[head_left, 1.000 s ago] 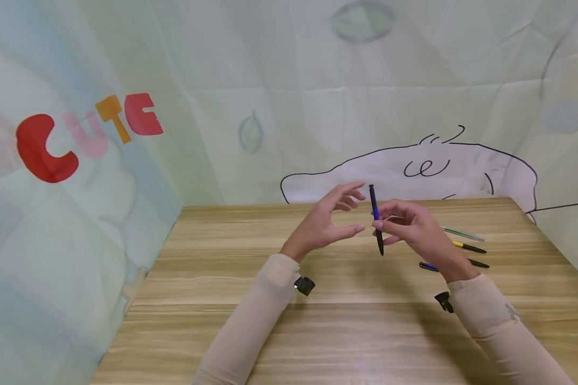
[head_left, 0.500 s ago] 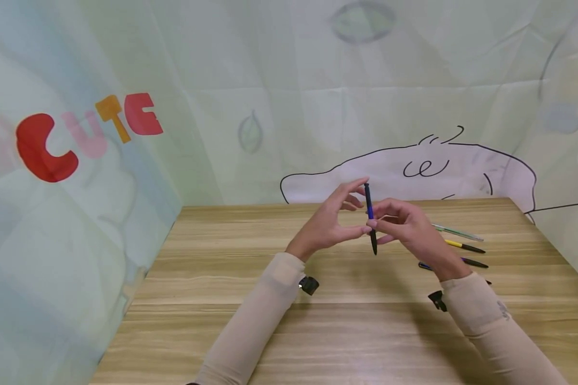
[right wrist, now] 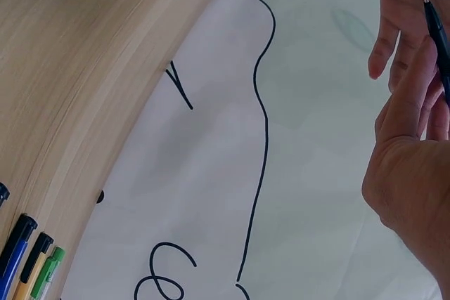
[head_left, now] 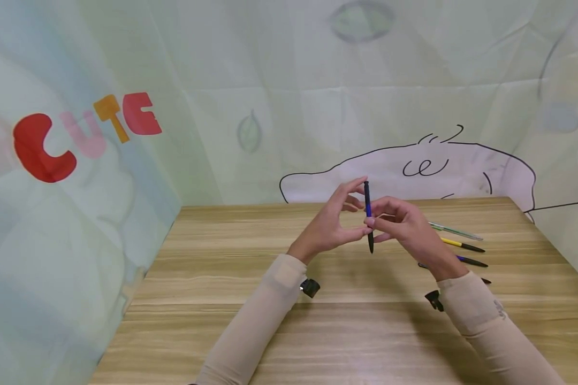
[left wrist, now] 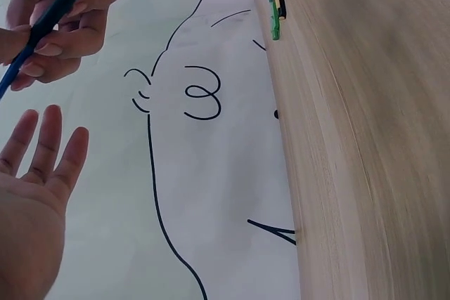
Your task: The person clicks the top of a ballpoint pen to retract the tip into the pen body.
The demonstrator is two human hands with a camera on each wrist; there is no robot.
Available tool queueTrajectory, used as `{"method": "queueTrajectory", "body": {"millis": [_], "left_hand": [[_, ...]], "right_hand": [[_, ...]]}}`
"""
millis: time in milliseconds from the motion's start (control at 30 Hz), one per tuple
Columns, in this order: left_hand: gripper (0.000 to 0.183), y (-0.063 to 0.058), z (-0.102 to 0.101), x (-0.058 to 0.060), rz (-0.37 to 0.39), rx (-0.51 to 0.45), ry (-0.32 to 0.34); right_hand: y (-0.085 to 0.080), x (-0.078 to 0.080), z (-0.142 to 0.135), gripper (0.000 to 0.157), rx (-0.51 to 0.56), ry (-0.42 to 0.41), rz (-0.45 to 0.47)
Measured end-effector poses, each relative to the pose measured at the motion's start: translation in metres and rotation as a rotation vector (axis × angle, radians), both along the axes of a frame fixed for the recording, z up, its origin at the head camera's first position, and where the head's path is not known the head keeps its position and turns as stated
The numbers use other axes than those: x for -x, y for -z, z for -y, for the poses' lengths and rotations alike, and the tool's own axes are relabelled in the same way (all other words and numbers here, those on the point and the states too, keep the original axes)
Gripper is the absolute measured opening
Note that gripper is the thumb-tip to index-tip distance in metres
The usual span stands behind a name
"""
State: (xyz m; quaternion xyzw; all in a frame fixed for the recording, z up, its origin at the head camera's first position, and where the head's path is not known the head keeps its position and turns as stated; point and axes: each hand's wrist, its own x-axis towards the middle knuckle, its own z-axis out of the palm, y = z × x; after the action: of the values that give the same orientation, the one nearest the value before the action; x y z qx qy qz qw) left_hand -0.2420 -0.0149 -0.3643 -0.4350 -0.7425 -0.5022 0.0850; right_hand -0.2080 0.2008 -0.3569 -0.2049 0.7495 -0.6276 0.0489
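A black and blue click pen (head_left: 367, 195) stands nearly upright, tip down, above the table in the head view. My right hand (head_left: 414, 227) pinches it around the middle between thumb and fingers. Facing it, my left hand (head_left: 327, 227) spreads in a wide C, its index fingertip at the pen's top end and its thumb close to the right thumb. In the left wrist view three left fingers (left wrist: 49, 138) extend below the pen (left wrist: 56, 10). A small pale point shows at the pen's tip (right wrist: 425, 1) in the right wrist view.
On the wooden table (head_left: 212, 299), right of and partly behind the right forearm, lie a green clear pen (head_left: 456, 231), a yellow and black pen (head_left: 464, 245), a blue and black pen (head_left: 473, 262) and another dark tip (head_left: 486, 281). A printed cloth backdrop (head_left: 212, 139) rises behind.
The right hand has brought the pen slightly left and the pen stands straighter. The left hand has moved right, so its index fingertip now meets the pen's top, where a gap showed before.
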Motion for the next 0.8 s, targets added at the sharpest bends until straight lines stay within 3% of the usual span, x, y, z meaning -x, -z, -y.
{"method": "queueTrajectory", "body": {"millis": [267,800], "left_hand": [[0.097,0.0001,-0.0007,-0.0009,-0.028,0.013,-0.002],[0.097,-0.0023,-0.0002,-0.0021,0.001,0.002,0.004]], "right_hand": [[0.0006,-0.0005,0.0018,0.023,0.018,0.005,0.003],[-0.0012,-0.0013,0.0033,0.023,0.026,0.022,0.000]]}}
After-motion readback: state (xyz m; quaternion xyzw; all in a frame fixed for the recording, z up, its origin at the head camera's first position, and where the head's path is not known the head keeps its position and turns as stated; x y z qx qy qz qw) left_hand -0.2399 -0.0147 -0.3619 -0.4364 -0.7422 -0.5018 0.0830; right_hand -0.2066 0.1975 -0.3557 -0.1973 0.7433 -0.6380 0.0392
